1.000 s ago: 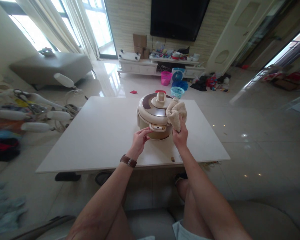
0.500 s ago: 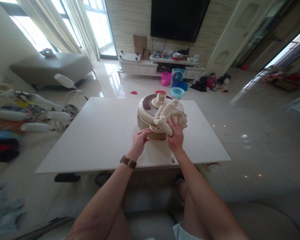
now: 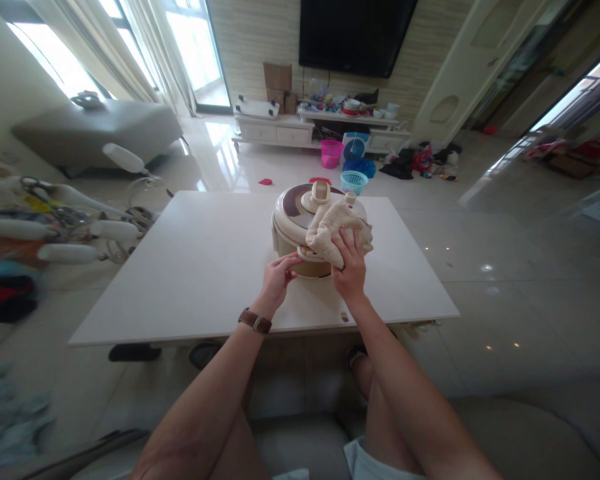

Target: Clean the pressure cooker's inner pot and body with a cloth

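A cream electric pressure cooker point(image 3: 286, 224) with a brown panel and a knob on its lid stands upright on the white table point(image 3: 200, 267). My left hand point(image 3: 276, 279) pinches the left end of the lid's front handle point(image 3: 307, 253), fingertips bent against it. In my right hand point(image 3: 351, 267) is a crumpled beige cloth point(image 3: 327, 230), pressed over the right front of the lid. The cloth covers part of the lid and handle, and its folds hide what lies beneath.
A small dark-and-yellow scrap point(image 3: 345, 317) lies by the table's front edge. Beyond the table stand a blue basket point(image 3: 354, 181), a pink basket point(image 3: 331, 155) and a cluttered TV cabinet point(image 3: 293, 135). A lamp-like fixture with white shades point(image 3: 123, 158) is at the left.
The whole view has shifted slightly. Both hands hold nearly the same places on the cooker, and the cloth has barely moved.
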A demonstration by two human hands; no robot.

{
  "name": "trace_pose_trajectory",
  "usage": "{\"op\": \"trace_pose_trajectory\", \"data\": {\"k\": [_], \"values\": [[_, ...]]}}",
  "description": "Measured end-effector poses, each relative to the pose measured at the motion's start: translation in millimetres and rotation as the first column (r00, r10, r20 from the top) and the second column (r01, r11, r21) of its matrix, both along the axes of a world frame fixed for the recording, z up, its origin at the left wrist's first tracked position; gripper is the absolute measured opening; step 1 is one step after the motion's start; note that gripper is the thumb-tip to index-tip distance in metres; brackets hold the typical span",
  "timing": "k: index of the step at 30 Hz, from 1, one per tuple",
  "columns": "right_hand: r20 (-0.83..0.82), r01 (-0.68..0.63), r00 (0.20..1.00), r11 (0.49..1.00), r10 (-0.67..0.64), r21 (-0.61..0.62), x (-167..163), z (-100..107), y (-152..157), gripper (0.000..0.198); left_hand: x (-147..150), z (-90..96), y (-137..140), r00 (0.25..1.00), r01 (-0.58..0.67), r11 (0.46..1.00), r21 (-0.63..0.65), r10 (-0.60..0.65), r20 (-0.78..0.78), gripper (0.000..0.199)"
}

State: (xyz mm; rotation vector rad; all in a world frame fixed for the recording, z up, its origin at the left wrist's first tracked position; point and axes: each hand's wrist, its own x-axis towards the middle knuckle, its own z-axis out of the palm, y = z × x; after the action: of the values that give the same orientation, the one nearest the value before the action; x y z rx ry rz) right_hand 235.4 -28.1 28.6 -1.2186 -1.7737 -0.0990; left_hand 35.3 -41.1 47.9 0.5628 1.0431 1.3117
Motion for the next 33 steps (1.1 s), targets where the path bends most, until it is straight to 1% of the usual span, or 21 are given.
{"op": "trace_pose_trajectory", "data": {"k": [6, 11, 17, 29, 33], "values": [[-0.015, -0.022, 1.000, 1.000, 0.021, -0.020, 0.0, 1.0, -0.8, 0.062, 0.3, 1.3, -0.8, 1.000, 0.004, 1.000, 0.000, -0.004, -0.005, 0.032], [0.004, -0.010, 1.000, 1.000, 0.010, 0.003, 0.1, 0.8, -0.8, 0.062, 0.3, 1.1, -0.6, 1.000, 0.001, 1.000, 0.005, -0.001, 0.001, 0.034], [0.001, -0.015, 1.000, 1.000, 0.015, -0.003, -0.1, 0.2, -0.1, 0.060, 0.7, 0.9, -0.1, 1.000, -0.001, 1.000, 0.004, 0.001, -0.002, 0.035], [0.021, -0.014, 1.000, 1.000, 0.014, 0.022, 1.0, -0.7, 0.6, 0.060, 0.4, -2.0, 1.0, 1.000, -0.005, 1.000, -0.002, 0.005, 0.010, 0.032], [0.025, -0.007, 1.000, 1.000, 0.007, -0.003, 0.9, 0.0, 0.3, 0.061, 0.6, -1.9, 1.4, 1.000, -0.009, 1.000, -0.011, 0.009, 0.012, 0.031]]}}
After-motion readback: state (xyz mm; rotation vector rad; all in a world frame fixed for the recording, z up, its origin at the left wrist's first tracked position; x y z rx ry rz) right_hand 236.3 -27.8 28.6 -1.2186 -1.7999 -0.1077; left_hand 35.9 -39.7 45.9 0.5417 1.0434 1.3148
